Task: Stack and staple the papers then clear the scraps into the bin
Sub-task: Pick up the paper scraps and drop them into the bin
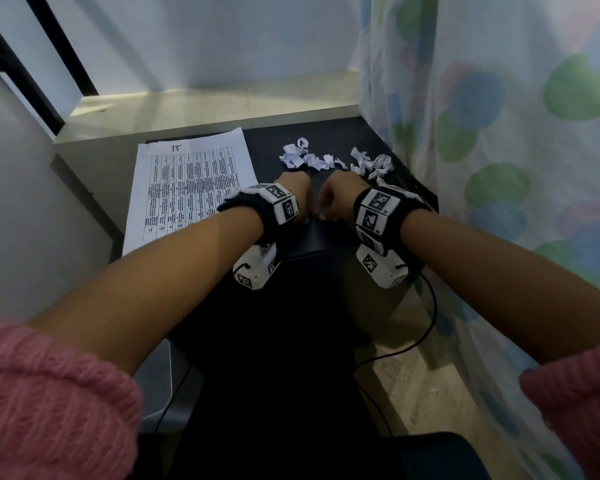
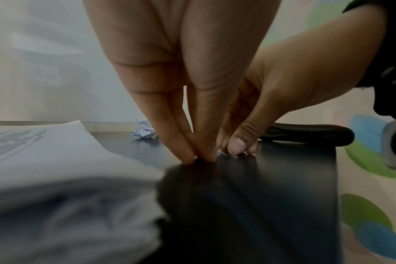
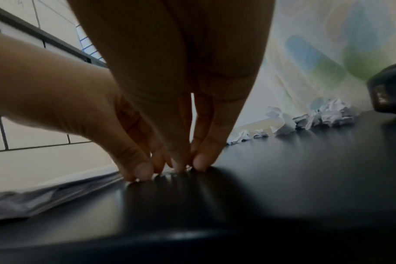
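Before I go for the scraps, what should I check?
1. Papers stacked flat, left of the hands: ok.
2. Papers stapled: cannot tell.
3. Left hand and right hand free: cannot tell; fingertips meet on the table over something tiny.
4. Scraps clustered at the far side, unobstructed: ok.
5. Stapler set down by the right hand: ok.
6. Bin located: not ok, out of view.

Speck under hands (image 2: 215, 142) unclear (blurred)
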A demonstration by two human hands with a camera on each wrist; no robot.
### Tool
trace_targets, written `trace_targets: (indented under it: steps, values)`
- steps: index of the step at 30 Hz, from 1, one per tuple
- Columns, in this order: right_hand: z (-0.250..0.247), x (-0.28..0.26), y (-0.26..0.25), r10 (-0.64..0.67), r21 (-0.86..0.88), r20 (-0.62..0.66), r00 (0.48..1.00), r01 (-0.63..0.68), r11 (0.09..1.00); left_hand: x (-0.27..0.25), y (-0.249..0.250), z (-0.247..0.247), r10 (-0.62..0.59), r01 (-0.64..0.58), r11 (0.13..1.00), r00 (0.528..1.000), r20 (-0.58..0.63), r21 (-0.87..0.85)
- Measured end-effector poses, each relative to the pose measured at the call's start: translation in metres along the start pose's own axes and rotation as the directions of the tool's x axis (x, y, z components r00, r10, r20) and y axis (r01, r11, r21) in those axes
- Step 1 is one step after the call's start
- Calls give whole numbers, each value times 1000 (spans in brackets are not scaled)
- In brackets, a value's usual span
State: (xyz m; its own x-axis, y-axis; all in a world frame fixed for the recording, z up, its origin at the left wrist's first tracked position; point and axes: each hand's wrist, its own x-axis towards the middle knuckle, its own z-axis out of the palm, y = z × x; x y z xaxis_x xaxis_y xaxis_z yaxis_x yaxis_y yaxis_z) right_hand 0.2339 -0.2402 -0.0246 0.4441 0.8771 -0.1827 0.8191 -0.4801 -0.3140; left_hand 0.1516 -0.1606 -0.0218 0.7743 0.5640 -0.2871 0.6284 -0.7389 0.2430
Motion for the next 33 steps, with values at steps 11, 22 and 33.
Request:
trace_targets:
  steps: [11, 22, 33]
  values:
    - [-1, 5, 2, 45, 64, 31, 999, -47, 997, 5, 5, -3, -27, 27, 999, 1000, -6, -21]
    - [-4, 4, 11, 69, 135, 109, 992, -84, 987, 4, 10, 2, -18, 20, 998, 1000, 25, -56]
    - [-3, -1, 26, 137, 269, 66, 988, -150, 951, 3, 19, 7, -73, 72, 997, 994, -82, -16]
